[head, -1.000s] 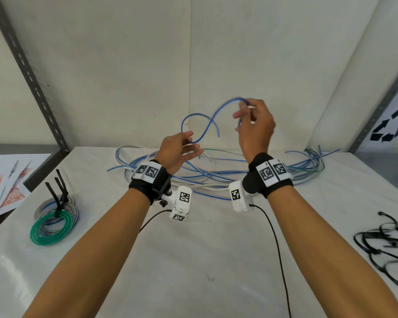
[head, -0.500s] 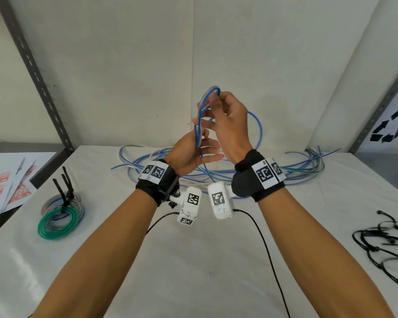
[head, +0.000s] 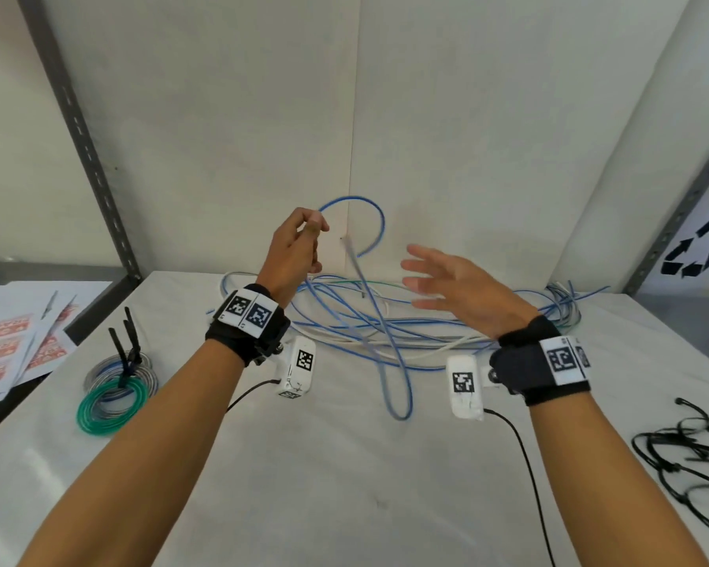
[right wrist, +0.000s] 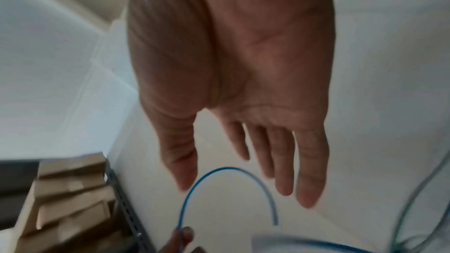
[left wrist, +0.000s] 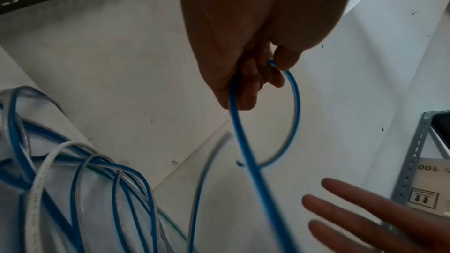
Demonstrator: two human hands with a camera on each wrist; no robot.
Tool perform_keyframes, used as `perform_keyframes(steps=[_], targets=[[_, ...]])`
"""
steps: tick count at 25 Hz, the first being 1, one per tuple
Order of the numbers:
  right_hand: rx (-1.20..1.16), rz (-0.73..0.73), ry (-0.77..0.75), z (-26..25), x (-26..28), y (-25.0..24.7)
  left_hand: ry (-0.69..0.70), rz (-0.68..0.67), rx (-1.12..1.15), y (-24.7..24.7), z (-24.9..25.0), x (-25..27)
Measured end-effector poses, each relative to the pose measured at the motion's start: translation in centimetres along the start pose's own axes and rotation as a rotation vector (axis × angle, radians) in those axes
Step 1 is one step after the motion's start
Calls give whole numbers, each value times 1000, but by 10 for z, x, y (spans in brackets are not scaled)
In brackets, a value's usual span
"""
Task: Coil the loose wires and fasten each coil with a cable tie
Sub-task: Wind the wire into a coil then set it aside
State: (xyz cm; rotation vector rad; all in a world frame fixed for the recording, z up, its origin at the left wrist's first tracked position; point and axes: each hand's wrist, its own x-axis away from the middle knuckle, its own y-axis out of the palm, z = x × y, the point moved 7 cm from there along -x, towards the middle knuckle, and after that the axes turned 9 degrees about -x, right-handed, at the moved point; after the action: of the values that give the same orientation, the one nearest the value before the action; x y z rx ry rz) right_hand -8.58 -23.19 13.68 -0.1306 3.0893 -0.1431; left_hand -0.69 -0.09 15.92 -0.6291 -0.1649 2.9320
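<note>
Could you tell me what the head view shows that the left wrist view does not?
Only the head view shows the tied coils at the table's left, the cable ties at its right, the papers, and both wristbands. Only the left wrist view shows closely how the left hand's fingers pinch the blue wire. Both show that wire's raised loop, the loose wires and the open right hand.

The head view looks forward and down over both forearms at the table [head: 344, 484]. Each wrist view looks along its palm, close to the fingers. All three share the blue wire [head: 379, 223] [left wrist: 294, 103] [right wrist: 219, 170] arc.
</note>
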Motion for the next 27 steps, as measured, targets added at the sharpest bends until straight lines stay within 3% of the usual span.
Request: perform_keyframes(steps=[2,4,6,10,13,22,27], targets=[[-52,222,-64,-6,-13,-4,2,-52,-20,9,3,5],[94,316,-102,1,-24,-1,8,-102,-7,17,2,8],[92,270,-153,14,-32,9,-3,-118,37,19,-6,10],[-251,181,-187,22,-32,24,-68,-93,51,20,-39,13],[-391,223,-222,26,-38,29,-68,-146,13,30,-62,17],[-371,404,-299,58,-48,26,-242,-285,127,44,-91,14],[-360,445,-337,56,-48,30,-236,-300,173,40,-80,12]])
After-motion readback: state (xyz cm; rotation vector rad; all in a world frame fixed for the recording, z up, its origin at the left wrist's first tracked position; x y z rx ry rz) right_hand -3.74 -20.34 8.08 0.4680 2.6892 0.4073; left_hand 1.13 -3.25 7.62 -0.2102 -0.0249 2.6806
